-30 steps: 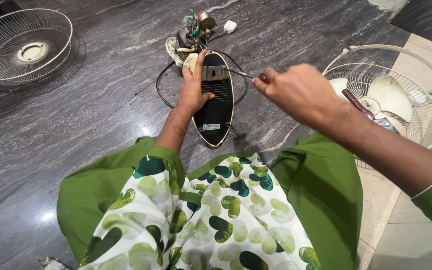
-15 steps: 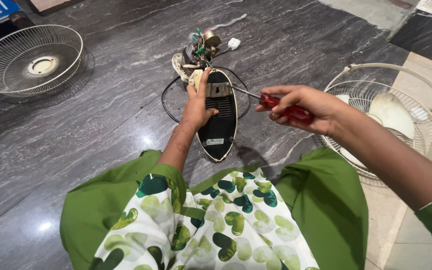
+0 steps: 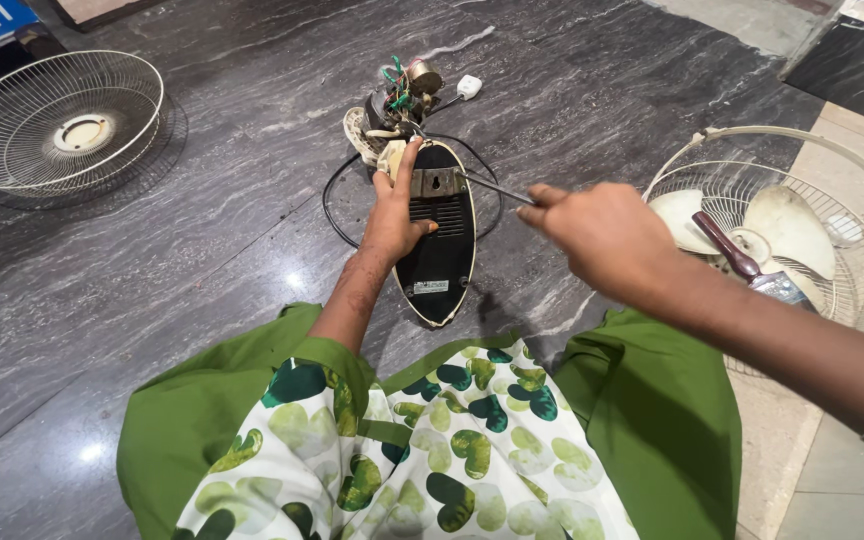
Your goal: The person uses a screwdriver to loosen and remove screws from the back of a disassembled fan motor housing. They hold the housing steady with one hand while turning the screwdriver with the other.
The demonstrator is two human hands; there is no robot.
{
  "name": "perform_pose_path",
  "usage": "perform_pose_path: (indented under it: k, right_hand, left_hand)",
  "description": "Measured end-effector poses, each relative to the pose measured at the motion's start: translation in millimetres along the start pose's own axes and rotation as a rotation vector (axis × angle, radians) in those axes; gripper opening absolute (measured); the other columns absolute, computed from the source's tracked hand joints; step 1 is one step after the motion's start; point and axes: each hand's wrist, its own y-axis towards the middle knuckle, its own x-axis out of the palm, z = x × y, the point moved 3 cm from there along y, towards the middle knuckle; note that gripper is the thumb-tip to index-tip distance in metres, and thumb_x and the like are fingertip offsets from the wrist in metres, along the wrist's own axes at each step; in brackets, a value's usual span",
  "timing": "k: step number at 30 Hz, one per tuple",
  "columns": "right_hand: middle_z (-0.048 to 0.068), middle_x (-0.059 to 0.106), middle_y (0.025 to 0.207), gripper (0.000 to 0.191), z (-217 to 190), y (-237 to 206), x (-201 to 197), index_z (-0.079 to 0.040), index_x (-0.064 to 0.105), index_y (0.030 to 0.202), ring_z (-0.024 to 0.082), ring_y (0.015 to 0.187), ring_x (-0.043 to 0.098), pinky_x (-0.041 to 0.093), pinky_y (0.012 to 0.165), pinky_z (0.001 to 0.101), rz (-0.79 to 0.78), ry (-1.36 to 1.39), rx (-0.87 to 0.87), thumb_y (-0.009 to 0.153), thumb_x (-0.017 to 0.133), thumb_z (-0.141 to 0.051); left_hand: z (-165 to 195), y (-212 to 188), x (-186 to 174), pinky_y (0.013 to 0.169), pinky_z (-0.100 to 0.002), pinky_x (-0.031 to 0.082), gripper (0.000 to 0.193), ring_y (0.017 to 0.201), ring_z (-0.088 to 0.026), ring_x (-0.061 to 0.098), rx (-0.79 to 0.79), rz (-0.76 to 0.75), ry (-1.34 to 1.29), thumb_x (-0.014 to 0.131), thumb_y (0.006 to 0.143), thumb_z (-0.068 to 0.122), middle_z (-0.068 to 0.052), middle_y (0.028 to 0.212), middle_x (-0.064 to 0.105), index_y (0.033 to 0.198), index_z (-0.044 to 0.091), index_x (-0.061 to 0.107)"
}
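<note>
A black oval fan housing (image 3: 439,250) lies on the dark stone floor in front of my knees. My left hand (image 3: 395,205) rests flat on its left edge, fingers pointing away toward the exposed motor and wires (image 3: 399,100). My right hand (image 3: 602,240) is closed around a screwdriver (image 3: 497,187); its thin metal shaft reaches left to the upper part of the housing near a metal bracket (image 3: 438,182). The handle is hidden inside my fist. A black cable (image 3: 337,215) loops around the housing, and a white plug (image 3: 469,86) lies beyond it.
A round wire fan guard (image 3: 57,125) lies at the far left. At the right sits another wire guard (image 3: 852,300) holding white fan blades (image 3: 787,225) and a brush with a dark red handle (image 3: 737,260). My green and white clothing (image 3: 422,450) fills the foreground.
My right hand has turned over, hiding the red handle seen half a second ago, and the screwdriver tip stays at the housing. My left hand keeps pressing on the housing.
</note>
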Motion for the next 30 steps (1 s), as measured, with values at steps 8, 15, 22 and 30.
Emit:
perform_pose_path:
  k: [8, 15, 22, 30]
  right_hand:
    - [0.008, 0.062, 0.135, 0.038, -20.6, 2.2, -21.7, -0.006, 0.069, 0.119, 0.022, 0.078, 0.073, 0.062, 0.057, 0.0344, 0.103, -0.227, -0.107, 0.081, 0.065, -0.003]
    - [0.007, 0.067, 0.123, 0.027, -29.3, 1.6, -18.8, -0.005, 0.071, 0.115, 0.025, 0.079, 0.072, 0.062, 0.062, 0.0372, 0.179, -0.168, -0.096, 0.088, 0.067, -0.008]
    - [0.009, 0.072, 0.12, 0.016, -31.9, 8.0, -8.7, -0.004, 0.075, 0.101, 0.024, 0.088, 0.072, 0.061, 0.073, 0.036, 0.026, -0.224, -0.097, 0.086, 0.071, -0.007]
    - [0.015, 0.073, 0.122, 0.05, -0.5, -22.3, -38.7, -0.013, 0.073, 0.125, 0.029, 0.082, 0.075, 0.06, 0.078, 0.0426, 0.41, 0.498, 0.109, 0.077, 0.08, -0.023]
  left_hand:
    - [17.8, -6.5, -6.0, 0.108, -0.054, 0.047, 0.133, 0.13, -0.051, 0.048, -0.002, 0.078, 0.129, 0.095, 0.066, 0.003, -0.025, 0.146, 0.032, 0.159, 0.042, 0.009]
    - [57.4, -53.3, 32.8, 0.103, -0.049, 0.053, 0.061, 0.121, -0.035, 0.058, 0.152, 0.573, 0.074, 0.088, 0.082, 0.025, -0.017, 0.125, 0.058, 0.137, 0.016, 0.062]
    - [52.0, -11.7, 108.6, 0.071, -0.029, 0.058, 0.031, 0.08, -0.014, 0.068, -0.575, -0.112, -1.449, 0.068, 0.1, 0.034, -0.003, 0.092, 0.072, 0.11, 0.005, 0.073]
    - [45.5, -0.1, 114.5, 0.067, -0.026, 0.058, 0.023, 0.071, -0.015, 0.064, -0.486, -0.024, -1.509, 0.066, 0.101, 0.015, -0.007, 0.084, 0.068, 0.111, -0.006, 0.069]
